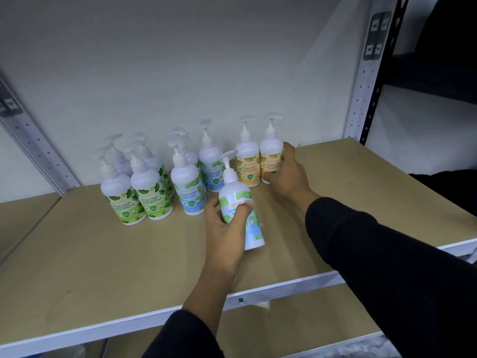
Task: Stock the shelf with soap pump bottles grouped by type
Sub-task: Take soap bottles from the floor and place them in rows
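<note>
White pump bottles stand in groups at the back of the tan shelf board (103, 254). Several green-leaf bottles (152, 195) are at the left, and blue cool-mint bottles (187, 192) stand in the middle. Two orange-label bottles are at the right, one free (248, 164) and one (271, 156) gripped from the side by my right hand (286, 174). My left hand (227, 228) holds another blue cool-mint bottle (236, 192), tilted, in front of the mint group. Whether its base touches the board is unclear.
A white wall backs the shelf. Perforated grey uprights rise at the left (38, 146) and right (361, 99). The white front rail (284, 288) runs below my arms, with a lower board (296, 326) beneath. A neighbouring dark shelf unit (438, 73) stands to the right.
</note>
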`<state>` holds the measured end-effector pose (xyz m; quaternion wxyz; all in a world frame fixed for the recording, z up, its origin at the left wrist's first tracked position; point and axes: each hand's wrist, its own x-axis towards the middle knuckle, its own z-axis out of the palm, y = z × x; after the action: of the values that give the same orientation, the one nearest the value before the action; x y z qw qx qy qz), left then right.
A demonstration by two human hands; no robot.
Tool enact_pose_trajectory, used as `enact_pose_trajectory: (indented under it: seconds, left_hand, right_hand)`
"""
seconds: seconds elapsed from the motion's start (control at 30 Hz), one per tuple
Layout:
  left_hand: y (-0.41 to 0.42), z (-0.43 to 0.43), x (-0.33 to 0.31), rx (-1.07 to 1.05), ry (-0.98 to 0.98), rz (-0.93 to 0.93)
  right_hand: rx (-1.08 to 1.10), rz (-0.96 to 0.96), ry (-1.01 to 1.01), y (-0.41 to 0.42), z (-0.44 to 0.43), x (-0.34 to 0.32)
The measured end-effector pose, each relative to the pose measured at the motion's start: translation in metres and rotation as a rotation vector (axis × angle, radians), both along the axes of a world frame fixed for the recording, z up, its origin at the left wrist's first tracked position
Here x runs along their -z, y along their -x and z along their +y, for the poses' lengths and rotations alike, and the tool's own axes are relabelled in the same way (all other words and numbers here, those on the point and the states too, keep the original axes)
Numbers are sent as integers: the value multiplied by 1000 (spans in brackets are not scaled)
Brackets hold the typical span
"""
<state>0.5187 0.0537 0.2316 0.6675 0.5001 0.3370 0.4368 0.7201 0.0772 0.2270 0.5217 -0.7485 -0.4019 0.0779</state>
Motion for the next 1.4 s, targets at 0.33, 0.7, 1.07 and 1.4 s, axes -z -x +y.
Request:
enact_pose_trajectory:
  seconds: [0.33,0.7,1.07,1.4]
  left_hand:
    - [0,1,1,4,2,-4]
    - [6,-2,-7,-14,-46,71]
    - [26,12,-5,-168,-509,165]
    - [27,18,21,-210,-443,338]
  right_hand:
    - [9,34,49,-1,1,-3]
    - [148,-75,189,58,-48,12]
    - [21,-438,377,84,-65,20]
    - [15,-441,395,83,-66,18]
